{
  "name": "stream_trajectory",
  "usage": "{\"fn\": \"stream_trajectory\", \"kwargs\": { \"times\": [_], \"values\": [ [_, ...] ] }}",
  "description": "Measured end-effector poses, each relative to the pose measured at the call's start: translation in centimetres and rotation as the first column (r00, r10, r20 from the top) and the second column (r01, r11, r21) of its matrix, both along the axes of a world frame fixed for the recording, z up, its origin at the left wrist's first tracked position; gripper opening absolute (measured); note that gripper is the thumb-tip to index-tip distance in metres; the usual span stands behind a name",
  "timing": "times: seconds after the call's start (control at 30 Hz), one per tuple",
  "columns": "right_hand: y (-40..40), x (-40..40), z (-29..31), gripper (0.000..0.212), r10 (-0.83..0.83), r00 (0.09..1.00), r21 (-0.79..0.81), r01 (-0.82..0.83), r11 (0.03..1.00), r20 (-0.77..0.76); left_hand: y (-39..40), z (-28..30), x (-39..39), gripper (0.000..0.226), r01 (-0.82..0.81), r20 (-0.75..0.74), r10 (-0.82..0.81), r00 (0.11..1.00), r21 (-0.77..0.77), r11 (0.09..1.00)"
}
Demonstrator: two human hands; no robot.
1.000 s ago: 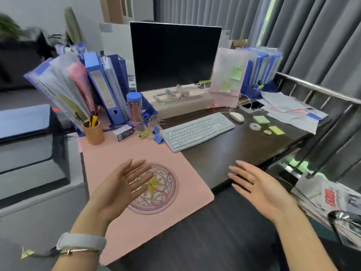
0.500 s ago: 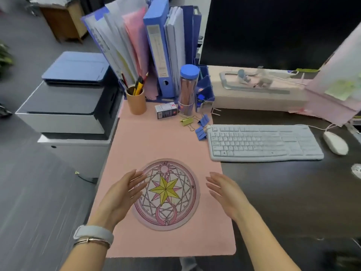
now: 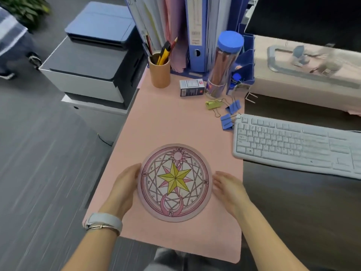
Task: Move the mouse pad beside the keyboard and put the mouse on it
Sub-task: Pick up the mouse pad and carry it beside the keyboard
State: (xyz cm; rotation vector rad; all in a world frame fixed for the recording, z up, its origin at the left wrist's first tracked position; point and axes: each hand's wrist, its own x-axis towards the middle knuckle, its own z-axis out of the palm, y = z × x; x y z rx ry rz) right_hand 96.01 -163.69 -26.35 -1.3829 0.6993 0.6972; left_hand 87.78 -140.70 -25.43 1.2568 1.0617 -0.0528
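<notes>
The round mouse pad, pink with a yellow star, lies on the pink desk mat near the desk's front edge. My left hand is at its left rim, fingers hidden under the edge. My right hand presses its fingertips against the right rim. The white keyboard sits to the right, its left end overlapping the mat. The mouse is out of view.
Blue binder clips and a yellow one lie between the pad and keyboard. Behind stand a pen cup, a small box, a blue-lidded bottle and binders. A printer stands left of the desk.
Both hands have closed in from hovering apart to the pad's left and right rims. The view has swung left and down, so the mouse has left the frame.
</notes>
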Motion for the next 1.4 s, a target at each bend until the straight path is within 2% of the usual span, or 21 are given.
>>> {"fn": "stream_trajectory", "kwargs": {
  "times": [0.13, 0.2, 0.27, 0.4, 0.7, 0.87, 1.1, 1.4],
  "values": [
    [0.3, -0.3, -0.3, 0.038, 0.003, 0.999, -0.065, -0.001, 0.998, 0.033, 1.0, -0.9, -0.1, 0.037, -0.002, -0.015, 0.002, 1.000, 0.013, 1.000],
    [0.5, -0.6, 0.0, 0.026, 0.035, 0.999, -0.081, -0.032, 0.996, 0.039, 1.3, -1.3, -0.2, 0.039, 0.019, -0.029, -0.018, 0.999, 0.038, 0.999],
    [0.6, -1.1, -0.1, 0.015, 0.084, 0.995, -0.119, -0.077, 0.990, 0.048, 1.1, -1.3, -0.2, 0.031, 0.078, -0.031, -0.076, 0.997, 0.071, 0.994],
    [0.0, -1.8, 0.0, 0.006, 0.085, 0.992, -0.181, -0.067, 0.981, 0.095, 0.8, -1.5, 0.0, 0.021, 0.136, -0.042, -0.132, 0.990, 0.134, 0.982],
    [-7.8, -2.9, 2.9, 0.010, -0.140, 0.980, -0.139, 0.160, 0.977, 0.142, -5.3, 0.3, 4.3, 0.025, 0.368, 0.065, -0.378, 0.924, 0.127, 0.921],
    [-15.8, -4.1, 5.1, 0.008, -0.342, 0.919, -0.124, 0.369, 0.921, 0.194, -13.6, 2.7, 8.4, 0.028, 0.563, 0.148, -0.575, 0.805, 0.119, 0.818],
    [-30.3, -6.1, 6.1, 0.011, -0.587, 0.763, -0.112, 0.631, 0.768, 0.270, -29.8, 3.5, 12.1, 0.031, 0.733, 0.195, -0.740, 0.643, 0.123, 0.669],
    [-49.2, -6.4, 6.5, 0.009, -0.701, 0.661, -0.112, 0.744, 0.659, 0.268, -50.5, 3.5, 14.6, 0.021, 0.817, 0.173, -0.814, 0.554, 0.074, 0.572]
  ]
}}
